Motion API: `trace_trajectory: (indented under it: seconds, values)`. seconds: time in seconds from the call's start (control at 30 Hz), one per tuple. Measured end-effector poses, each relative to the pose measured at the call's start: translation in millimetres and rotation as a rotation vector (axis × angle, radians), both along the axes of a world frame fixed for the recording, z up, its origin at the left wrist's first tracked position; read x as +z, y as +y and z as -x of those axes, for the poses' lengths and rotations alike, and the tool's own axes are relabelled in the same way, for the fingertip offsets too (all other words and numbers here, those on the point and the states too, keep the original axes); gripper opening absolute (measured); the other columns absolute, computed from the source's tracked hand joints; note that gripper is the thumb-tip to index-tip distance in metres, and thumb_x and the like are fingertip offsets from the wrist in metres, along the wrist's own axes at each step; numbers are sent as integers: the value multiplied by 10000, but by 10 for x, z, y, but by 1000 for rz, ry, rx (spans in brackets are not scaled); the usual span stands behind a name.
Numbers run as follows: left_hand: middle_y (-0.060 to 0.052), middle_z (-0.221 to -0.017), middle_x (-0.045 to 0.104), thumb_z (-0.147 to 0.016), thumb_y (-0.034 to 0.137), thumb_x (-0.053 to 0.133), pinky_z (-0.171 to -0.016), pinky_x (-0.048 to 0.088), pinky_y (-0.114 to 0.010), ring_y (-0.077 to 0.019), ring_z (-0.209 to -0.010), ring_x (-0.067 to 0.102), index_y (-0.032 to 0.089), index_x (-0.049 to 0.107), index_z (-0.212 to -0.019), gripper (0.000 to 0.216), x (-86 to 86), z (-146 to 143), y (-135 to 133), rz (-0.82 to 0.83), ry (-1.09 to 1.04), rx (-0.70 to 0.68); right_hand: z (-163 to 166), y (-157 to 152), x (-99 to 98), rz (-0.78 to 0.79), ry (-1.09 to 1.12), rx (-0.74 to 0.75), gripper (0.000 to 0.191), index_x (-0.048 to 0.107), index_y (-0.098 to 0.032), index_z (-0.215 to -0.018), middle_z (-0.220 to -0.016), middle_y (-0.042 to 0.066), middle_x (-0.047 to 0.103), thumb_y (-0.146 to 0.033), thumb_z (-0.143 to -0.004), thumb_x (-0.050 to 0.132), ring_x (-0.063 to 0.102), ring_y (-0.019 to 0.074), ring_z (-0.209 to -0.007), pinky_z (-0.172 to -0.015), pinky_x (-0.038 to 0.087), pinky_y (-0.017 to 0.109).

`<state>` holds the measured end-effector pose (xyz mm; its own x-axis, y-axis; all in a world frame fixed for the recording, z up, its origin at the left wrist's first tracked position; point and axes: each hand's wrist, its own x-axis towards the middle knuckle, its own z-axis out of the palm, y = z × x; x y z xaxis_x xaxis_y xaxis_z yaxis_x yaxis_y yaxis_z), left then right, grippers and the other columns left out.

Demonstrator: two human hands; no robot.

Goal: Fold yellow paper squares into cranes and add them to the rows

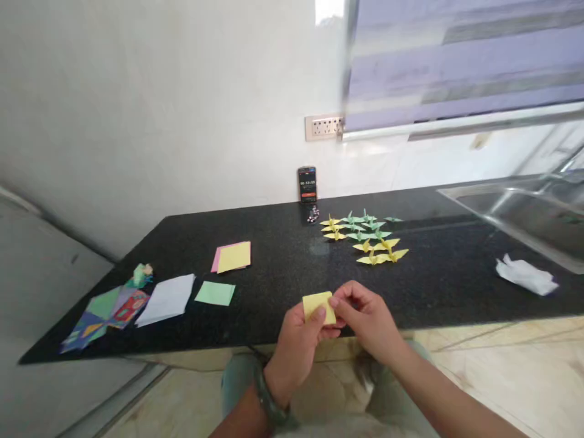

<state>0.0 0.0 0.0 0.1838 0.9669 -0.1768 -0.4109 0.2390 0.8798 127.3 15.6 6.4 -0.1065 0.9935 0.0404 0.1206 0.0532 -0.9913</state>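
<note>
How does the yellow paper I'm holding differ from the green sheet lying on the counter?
The yellow paper is pinched between the left hand and right hand above the edge of the counter; the green sheet lies flat on that counter, untouched. The yellow paper is partly hidden by the hands; the green sheet shows whole. They differ in colour, yellow against pale green. Both are plain, single-colour, straight-edged papers.

Plain yellow: paper between the fingers. Black, finely speckled: counter beyond the fingers. Yellow and green: paper cranes, farther beyond. Left of the fingers: pale green square; yellow-over-pink stack; white sheets; multicoloured geometric prints. Right of the fingers: white tissue.
</note>
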Motion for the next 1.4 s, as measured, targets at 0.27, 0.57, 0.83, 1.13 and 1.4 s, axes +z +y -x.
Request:
trace_trajectory:
  seconds: [0.27,0.57,0.83,1.13,1.4]
  values:
    - [-108,-842,675,-800,307,564,-619,498,-253,-165,-713,638,92,613,-979,284,6,52,-62,-19,25,-16,5,34,24,34,53,6,224,527,-158,-686,-534,-30,483,-367,-734,592,430,91,-476,-454,357,219]
    - [-104,-820,676,-805,309,555,-595,499,-232,-155,-689,639,85,616,-976,288,17,50,-56,-21,28,-23,-1,48,-31,31,82,17,239,531,-157,-686,-535,-33,486,-379,-740,601,432,83,-478,-447,360,207]
    - [-105,-816,672,-793,328,564,-589,495,-235,-156,-681,634,87,617,-955,296,41,48,-68,-18,43,-37,9,56,62,212,250,63,280,583,-135,-699,-497,-41,501,-405,-674,653,410,58,-429,-405,325,184]
    - [-45,-677,622,-761,396,574,-587,439,-231,-114,-604,545,95,653,-813,315,84,70,-24,-32,247,14,-27,60,76,124,159,56,221,567,-144,-582,-461,-51,475,-329,-674,644,357,52,-413,-412,278,195]
    - [-20,-584,570,-716,355,612,-514,363,-212,-99,-545,457,105,645,-659,258,70,228,69,-207,580,-23,-100,119,78,-10,-141,186,169,604,-137,-584,-563,-15,518,-267,-692,586,430,87,-519,-492,335,212]
